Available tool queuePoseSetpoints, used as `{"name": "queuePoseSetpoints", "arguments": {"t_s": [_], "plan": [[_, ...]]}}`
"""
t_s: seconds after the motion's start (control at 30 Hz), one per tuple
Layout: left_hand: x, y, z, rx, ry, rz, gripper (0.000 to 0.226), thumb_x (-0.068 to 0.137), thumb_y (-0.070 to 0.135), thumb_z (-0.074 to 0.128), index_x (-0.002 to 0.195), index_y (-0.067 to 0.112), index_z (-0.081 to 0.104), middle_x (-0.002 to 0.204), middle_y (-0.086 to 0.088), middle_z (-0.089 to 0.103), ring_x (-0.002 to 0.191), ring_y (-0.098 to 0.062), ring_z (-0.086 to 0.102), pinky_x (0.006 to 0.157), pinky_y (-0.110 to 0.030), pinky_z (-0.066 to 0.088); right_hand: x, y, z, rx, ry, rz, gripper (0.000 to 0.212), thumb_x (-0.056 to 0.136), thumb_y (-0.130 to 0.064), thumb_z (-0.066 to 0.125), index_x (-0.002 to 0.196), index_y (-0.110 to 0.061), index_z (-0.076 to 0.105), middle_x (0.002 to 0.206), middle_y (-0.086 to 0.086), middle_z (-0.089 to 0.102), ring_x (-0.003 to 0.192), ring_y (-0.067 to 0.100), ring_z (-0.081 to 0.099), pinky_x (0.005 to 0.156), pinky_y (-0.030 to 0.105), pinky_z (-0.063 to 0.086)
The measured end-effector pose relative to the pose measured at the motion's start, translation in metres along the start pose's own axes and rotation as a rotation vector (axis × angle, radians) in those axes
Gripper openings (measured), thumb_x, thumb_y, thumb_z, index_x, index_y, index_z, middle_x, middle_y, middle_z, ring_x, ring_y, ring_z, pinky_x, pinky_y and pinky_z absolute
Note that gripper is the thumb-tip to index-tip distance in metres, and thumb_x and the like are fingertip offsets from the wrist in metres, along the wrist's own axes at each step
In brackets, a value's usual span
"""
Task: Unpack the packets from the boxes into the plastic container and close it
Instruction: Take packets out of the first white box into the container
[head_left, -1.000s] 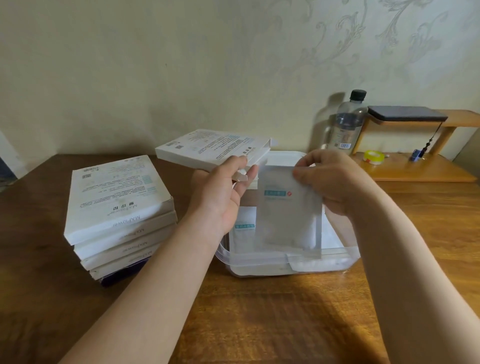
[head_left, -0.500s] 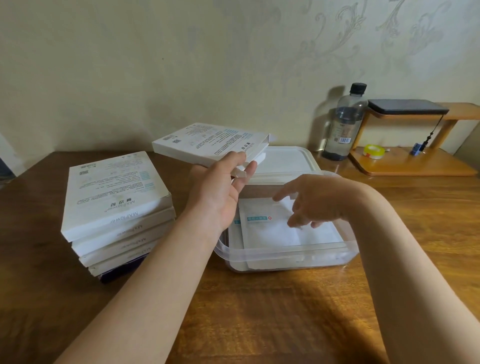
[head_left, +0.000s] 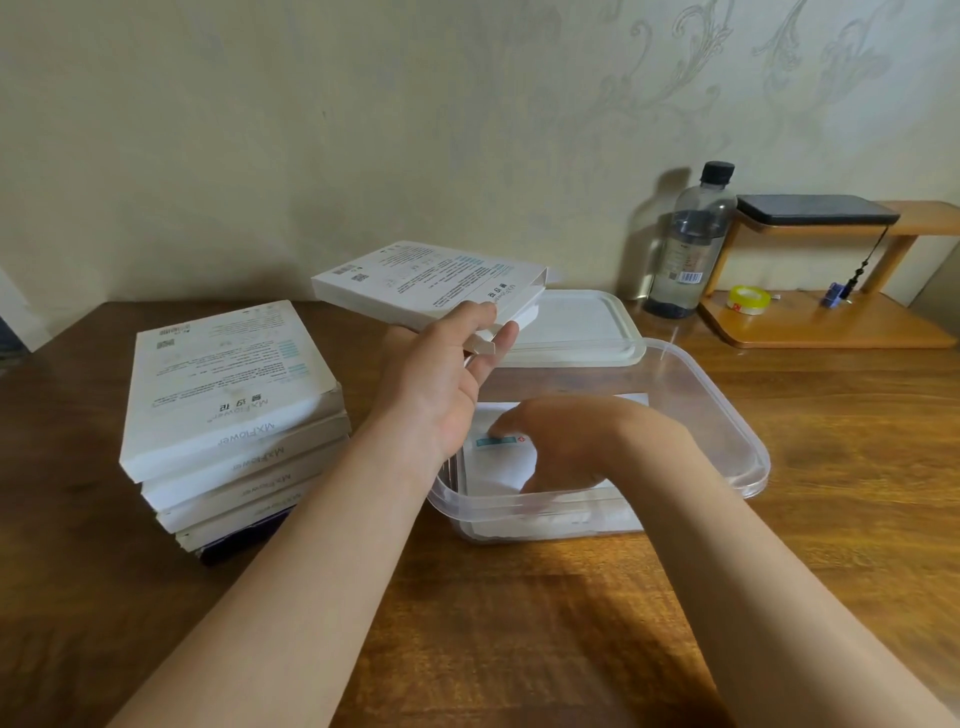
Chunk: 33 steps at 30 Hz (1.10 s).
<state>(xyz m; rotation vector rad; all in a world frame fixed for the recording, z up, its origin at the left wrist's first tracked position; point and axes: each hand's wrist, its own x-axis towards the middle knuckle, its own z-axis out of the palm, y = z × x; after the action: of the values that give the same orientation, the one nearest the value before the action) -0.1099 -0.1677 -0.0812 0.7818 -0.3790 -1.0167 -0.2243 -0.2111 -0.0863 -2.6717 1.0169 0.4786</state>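
Unpacking is the step in hand, and it looks like one packet (head_left: 501, 460) is being patted flat inside the container (head_left: 727, 415). The container sits in the middle of the table (head_left: 519, 623), with more white packets under this one. The right hand (head_left: 571, 441) is down inside it, toward the nine o'clock side. Its fingers are loose and a little spread, and they do not pinch anything. The fingertips rest on top of the packet by its blue label, and the thumb touches the packet's near edge. The left hand (head_left: 441, 395) is up in the air at eleven o'clock from the container. Its fingers and thumb are curled around the open end of a flat white box (head_left: 431, 283) and hold it level. I cannot tell if more packets are inside that box. The lid (head_left: 576, 327) lies on the table just behind the container, at twelve o'clock. A stack (head_left: 223, 405) of boxes sits at nine o'clock, so I think a lot of the job is left. Next, I think the right hand needs to lift out and reach into the box's open end for another packet. If the box is empty, it needs to be put down and one taken from the stack. The lid should go on last.
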Motion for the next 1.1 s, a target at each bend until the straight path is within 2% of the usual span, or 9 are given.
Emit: {"name": "queuePoseSetpoints", "arguments": {"t_s": [0.3,0.47,0.6,0.67,0.77,0.83,0.93,1.0,1.1], "plan": [[-0.001,0.0,0.0,0.015,-0.018,0.006,0.034,0.089,-0.013,0.066,0.108,0.015,0.062,0.116,-0.006,0.072,0.112,-0.024,0.068,0.082,-0.036,0.063,0.009,-0.002,0.008,0.017,0.057,-0.035,0.069,0.091,-0.027,0.07,0.152,-0.027,0.039,0.152,-0.001,0.046,0.134,0.022,0.046,0.111,0.035,0.039],[-0.001,-0.001,-0.001,0.021,-0.023,-0.002,0.036,0.088,-0.012,0.067,0.112,0.014,0.061,0.118,-0.007,0.071,0.111,-0.025,0.068,0.08,-0.035,0.063,0.01,-0.003,0.011,0.036,0.068,-0.023,0.069,0.09,-0.027,0.072,0.151,-0.026,0.04,0.15,-0.001,0.048,0.132,0.023,0.049,0.111,0.035,0.041],[-0.001,0.0,-0.002,0.028,-0.033,-0.002,0.036,0.089,-0.011,0.067,0.112,0.015,0.062,0.12,-0.007,0.071,0.113,-0.025,0.067,0.079,-0.035,0.063,0.003,-0.001,0.003,0.067,0.084,-0.007,0.066,0.089,-0.037,0.072,0.148,-0.027,0.043,0.15,-0.003,0.047,0.134,0.022,0.047,0.111,0.037,0.038],[-0.001,0.001,-0.001,0.019,-0.03,0.0,0.034,0.089,-0.01,0.066,0.11,0.016,0.064,0.119,-0.007,0.072,0.111,-0.025,0.07,0.079,-0.035,0.064,-0.005,0.009,-0.01,0.168,0.2,0.065,0.058,0.089,-0.04,0.071,0.141,-0.029,0.049,0.144,-0.003,0.051,0.128,0.02,0.051,0.104,0.035,0.042],[-0.001,0.001,-0.001,0.013,-0.027,-0.017,0.031,0.09,-0.006,0.067,0.108,0.018,0.065,0.113,-0.009,0.075,0.103,-0.025,0.073,0.074,-0.033,0.064,-0.012,0.028,-0.024,0.404,0.575,0.19,0.038,0.09,-0.03,0.068,0.126,-0.028,0.06,0.117,-0.005,0.066,0.098,0.014,0.06,0.082,0.027,0.046],[-0.001,0.0,-0.001,0.012,-0.029,-0.03,0.03,0.091,-0.003,0.068,0.111,0.019,0.064,0.112,-0.01,0.076,0.104,-0.026,0.073,0.074,-0.034,0.064,-0.013,0.033,-0.027,0.479,0.722,0.205,0.036,0.091,-0.026,0.064,0.127,-0.029,0.06,0.106,-0.007,0.068,0.086,0.011,0.061,0.073,0.026,0.049],[-0.001,0.001,-0.001,0.001,-0.043,-0.039,0.034,0.091,0.0,0.069,0.12,0.017,0.061,0.117,-0.013,0.075,0.11,-0.028,0.072,0.073,-0.033,0.063,-0.012,0.032,-0.026,0.504,0.721,0.152,0.047,0.092,-0.02,0.061,0.137,-0.031,0.054,0.091,-0.011,0.069,0.077,0.003,0.061,0.063,0.017,0.047],[-0.001,0.001,-0.002,0.002,-0.057,-0.04,0.035,0.092,0.001,0.068,0.121,0.018,0.061,0.118,-0.013,0.074,0.112,-0.029,0.071,0.073,-0.033,0.063,-0.011,0.031,-0.024,0.471,0.693,0.133,0.055,0.092,-0.016,0.058,0.144,-0.032,0.048,0.087,-0.008,0.071,0.077,0.003,0.061,0.061,0.014,0.042],[-0.001,0.002,-0.003,0.017,-0.081,-0.033,0.032,0.093,0.0,0.066,0.116,0.022,0.062,0.118,-0.011,0.074,0.114,-0.029,0.069,0.077,-0.035,0.063,-0.012,0.029,-0.023,0.448,0.695,0.115,0.06,0.092,-0.014,0.056,0.147,-0.034,0.044,0.091,-0.01,0.068,0.086,0.008,0.06,0.074,0.022,0.043]]}}
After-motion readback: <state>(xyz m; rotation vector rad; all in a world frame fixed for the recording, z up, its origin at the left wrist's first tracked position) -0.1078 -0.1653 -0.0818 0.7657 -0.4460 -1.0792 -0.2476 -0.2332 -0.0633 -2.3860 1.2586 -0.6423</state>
